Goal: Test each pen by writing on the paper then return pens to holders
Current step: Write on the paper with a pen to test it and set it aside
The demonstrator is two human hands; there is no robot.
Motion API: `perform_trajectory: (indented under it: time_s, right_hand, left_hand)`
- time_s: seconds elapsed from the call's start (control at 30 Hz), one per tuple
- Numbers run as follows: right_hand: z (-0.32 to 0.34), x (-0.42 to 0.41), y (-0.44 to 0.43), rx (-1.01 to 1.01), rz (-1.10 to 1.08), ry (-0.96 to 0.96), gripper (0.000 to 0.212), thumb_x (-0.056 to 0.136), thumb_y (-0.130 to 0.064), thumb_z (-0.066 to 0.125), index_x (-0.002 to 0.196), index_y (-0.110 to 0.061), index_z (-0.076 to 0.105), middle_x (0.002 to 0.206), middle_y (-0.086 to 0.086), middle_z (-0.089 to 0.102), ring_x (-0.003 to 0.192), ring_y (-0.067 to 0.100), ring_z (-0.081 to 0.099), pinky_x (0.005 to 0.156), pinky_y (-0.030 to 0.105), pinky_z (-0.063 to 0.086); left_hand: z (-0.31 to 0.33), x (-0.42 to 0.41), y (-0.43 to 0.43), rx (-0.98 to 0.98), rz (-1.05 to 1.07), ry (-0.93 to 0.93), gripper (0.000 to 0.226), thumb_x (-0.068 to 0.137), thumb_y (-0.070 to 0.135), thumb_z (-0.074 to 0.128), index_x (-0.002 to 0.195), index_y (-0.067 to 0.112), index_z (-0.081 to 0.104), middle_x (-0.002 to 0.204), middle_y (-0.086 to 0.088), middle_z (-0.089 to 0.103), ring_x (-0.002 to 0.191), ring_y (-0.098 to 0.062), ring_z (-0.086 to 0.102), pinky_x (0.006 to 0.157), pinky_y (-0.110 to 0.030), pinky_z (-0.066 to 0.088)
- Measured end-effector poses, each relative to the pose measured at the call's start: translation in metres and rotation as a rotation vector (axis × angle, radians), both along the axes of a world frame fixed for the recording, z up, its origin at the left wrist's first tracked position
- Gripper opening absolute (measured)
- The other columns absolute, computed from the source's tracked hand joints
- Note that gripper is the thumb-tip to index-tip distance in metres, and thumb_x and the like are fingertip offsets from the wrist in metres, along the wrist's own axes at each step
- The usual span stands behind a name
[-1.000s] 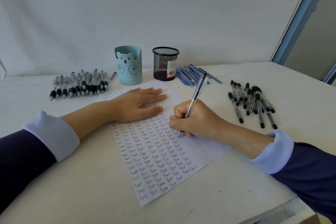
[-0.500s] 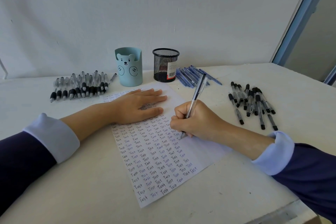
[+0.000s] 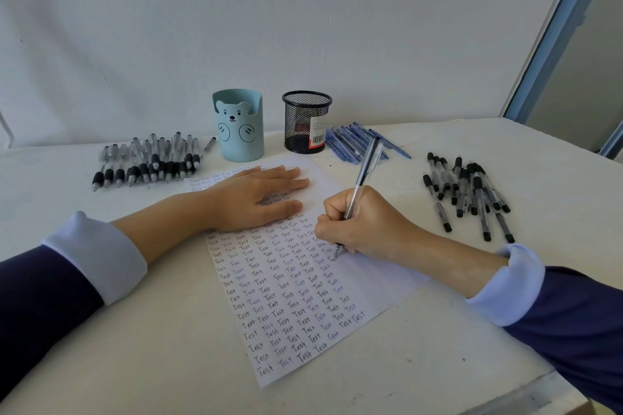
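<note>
Two hands are at work. My right hand (image 3: 367, 226) pinches a clear pen (image 3: 362, 178), with its tip down on the paper (image 3: 303, 296) at the sheet's right side, at the end of a row of "Test" words. My left hand (image 3: 256, 199) lies flat on the paper's upper part, fingers straight, pinning it.

To do this stroke well I would press lightly and let the flat palm stop the sheet sliding. I would write one short word in the bare strip on the paper's right, where the ink reads clearly.

Beyond the paper's far edge stand the bear holder (image 3: 241, 131) and the mesh holder (image 3: 305, 125); no pens stick out of either. Left of the paper lies a row of black-grip pens (image 3: 148, 162). Right of it is a loose heap of black pens (image 3: 468, 192), and beyond its far right corner lie blue pens (image 3: 354, 143). I judge that returning the pens is not yet begun.
</note>
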State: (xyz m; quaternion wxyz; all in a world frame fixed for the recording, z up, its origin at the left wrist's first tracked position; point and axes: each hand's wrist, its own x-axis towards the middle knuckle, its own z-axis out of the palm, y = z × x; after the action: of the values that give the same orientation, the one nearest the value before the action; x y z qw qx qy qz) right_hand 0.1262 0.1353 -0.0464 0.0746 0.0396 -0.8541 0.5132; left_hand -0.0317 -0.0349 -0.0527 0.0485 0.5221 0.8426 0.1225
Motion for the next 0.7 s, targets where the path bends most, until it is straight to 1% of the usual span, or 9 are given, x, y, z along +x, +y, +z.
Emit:
perform_trajectory:
  time_s: [0.1, 0.17, 0.23, 0.3, 0.4, 0.47, 0.57, 0.63, 0.7]
  right_hand:
    - [0.000, 0.000, 0.000, 0.005, -0.010, 0.010, 0.045, 0.081, 0.007, 0.061, 0.048, -0.009, 0.035, 0.044, -0.003, 0.032, 0.044, 0.009, 0.034, 0.046, 0.017, 0.033]
    - [0.003, 0.000, 0.001, -0.013, -0.032, 0.000, 0.044, 0.087, 0.001, 0.059, 0.049, -0.010, 0.040, 0.047, 0.002, 0.042, 0.046, 0.012, 0.043, 0.045, 0.016, 0.037]
    - [0.009, 0.001, 0.002, -0.038, -0.041, 0.014, 0.048, 0.096, -0.008, 0.053, 0.048, -0.012, 0.048, 0.051, 0.001, 0.055, 0.049, 0.011, 0.050, 0.049, 0.019, 0.041]
    - [0.015, 0.001, 0.003, -0.036, -0.035, 0.058, 0.051, 0.100, -0.017, 0.050, 0.050, -0.013, 0.052, 0.050, 0.002, 0.056, 0.048, 0.009, 0.049, 0.054, 0.025, 0.043]
    - [0.022, 0.001, 0.005, -0.050, -0.047, 0.080, 0.028, 0.099, -0.038, 0.050, 0.084, -0.015, 0.057, 0.043, 0.006, 0.048, 0.036, 0.011, 0.039, 0.047, 0.021, 0.039]
    - [0.022, -0.001, 0.011, -0.027, -0.077, 0.103, 0.033, 0.098, -0.047, 0.042, 0.113, -0.022, 0.056, 0.041, 0.004, 0.047, 0.036, 0.015, 0.038, 0.045, 0.023, 0.039]
    - [0.023, -0.003, 0.022, 0.198, -0.167, 0.287, 0.028, 0.105, -0.038, 0.033, 0.116, -0.029, 0.056, 0.044, 0.006, 0.052, 0.040, 0.017, 0.048, 0.056, 0.033, 0.050]
    - [0.023, -0.006, 0.029, 0.309, -0.199, 0.410, 0.024, 0.105, -0.033, 0.038, 0.114, -0.025, 0.059, 0.051, 0.004, 0.057, 0.045, 0.013, 0.051, 0.058, 0.037, 0.050]
    - [0.022, -0.009, 0.035, 0.369, -0.162, 0.490, 0.020, 0.103, -0.030, 0.045, 0.113, -0.023, 0.061, 0.066, -0.005, 0.059, 0.057, 0.017, 0.056, 0.060, 0.042, 0.049]
  left_hand:
    - [0.000, 0.000, 0.000, -0.002, -0.004, 0.006, 0.075, 0.077, 0.081, 0.019, 0.146, 0.052, 0.025, 0.158, 0.024, 0.015, 0.144, 0.007, 0.008, 0.122, -0.031, 0.005]
    - [-0.001, -0.001, 0.000, 0.001, -0.005, 0.004, 0.075, 0.077, 0.082, 0.020, 0.146, 0.053, 0.025, 0.157, 0.024, 0.015, 0.144, 0.007, 0.007, 0.122, -0.031, 0.005]
    - [-0.001, -0.001, 0.000, 0.007, -0.006, 0.005, 0.073, 0.078, 0.081, 0.020, 0.145, 0.053, 0.025, 0.157, 0.025, 0.014, 0.144, 0.007, 0.008, 0.122, -0.031, 0.005]
    - [-0.001, -0.001, 0.000, 0.014, -0.010, 0.011, 0.070, 0.079, 0.081, 0.021, 0.143, 0.055, 0.024, 0.156, 0.026, 0.014, 0.143, 0.008, 0.009, 0.122, -0.031, 0.006]
    - [-0.001, -0.002, 0.001, 0.051, -0.018, 0.011, 0.064, 0.079, 0.079, 0.025, 0.139, 0.057, 0.028, 0.150, 0.030, 0.017, 0.140, 0.010, 0.014, 0.121, -0.028, 0.010]
    - [-0.002, -0.003, 0.001, 0.165, 0.008, -0.078, 0.063, 0.080, 0.073, 0.036, 0.136, 0.047, 0.047, 0.145, 0.028, 0.034, 0.136, 0.011, 0.028, 0.119, -0.026, 0.020]
    - [-0.003, -0.004, 0.001, 0.343, 0.111, -0.092, 0.037, 0.090, 0.048, 0.056, 0.123, 0.032, 0.065, 0.132, 0.021, 0.057, 0.122, 0.007, 0.051, 0.110, -0.029, 0.040]
    - [0.000, -0.003, 0.001, 0.318, 0.153, -0.019, 0.032, 0.095, 0.037, 0.056, 0.125, 0.029, 0.064, 0.134, 0.018, 0.057, 0.121, 0.003, 0.052, 0.108, -0.028, 0.041]
    - [0.001, -0.001, 0.001, 0.260, 0.153, 0.007, 0.035, 0.097, 0.037, 0.053, 0.130, 0.031, 0.061, 0.138, 0.018, 0.053, 0.123, 0.003, 0.049, 0.107, -0.020, 0.037]
